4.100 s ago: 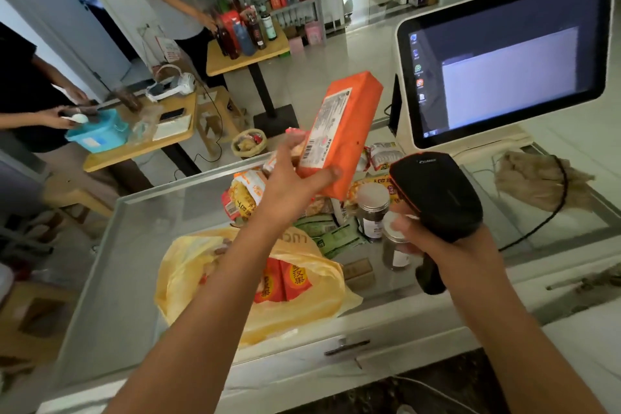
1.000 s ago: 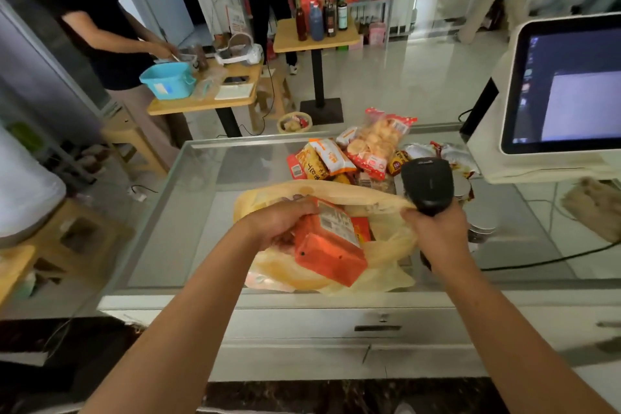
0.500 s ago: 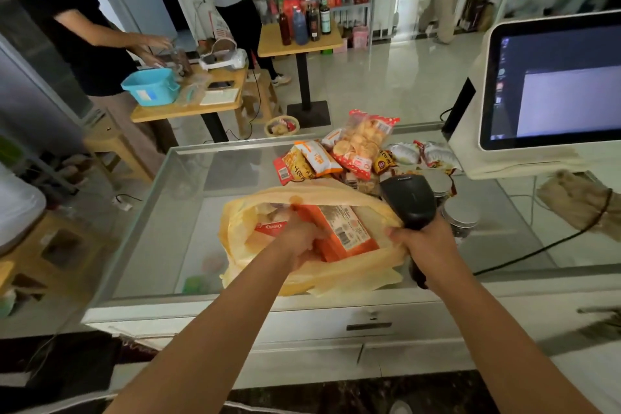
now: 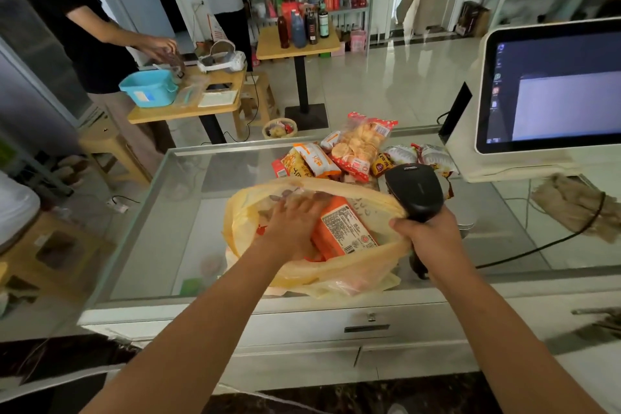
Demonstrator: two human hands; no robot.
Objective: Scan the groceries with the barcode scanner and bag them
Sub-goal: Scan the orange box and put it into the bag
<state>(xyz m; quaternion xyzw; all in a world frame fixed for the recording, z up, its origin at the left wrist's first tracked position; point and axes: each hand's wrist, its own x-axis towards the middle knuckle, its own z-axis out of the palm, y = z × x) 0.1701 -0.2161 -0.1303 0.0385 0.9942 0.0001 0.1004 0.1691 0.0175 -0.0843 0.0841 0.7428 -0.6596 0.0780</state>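
Since box (image 4: 346, 228) dropped into bag (image 4: 235, 223), left grip (image 4: 295, 222) now apart, right grip (image 4: 426, 232) clamps scanner (image 4: 415, 190)

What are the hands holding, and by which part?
The right hand grips the scanner by its handle, also pinching the rim of the yellow bag. The left hand holds nothing; it rests flat on the orange pack inside the bag.

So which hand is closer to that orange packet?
Left. The left hand touches the orange packet inside the yellow bag; the right hand grips the scanner at the bag's rim.
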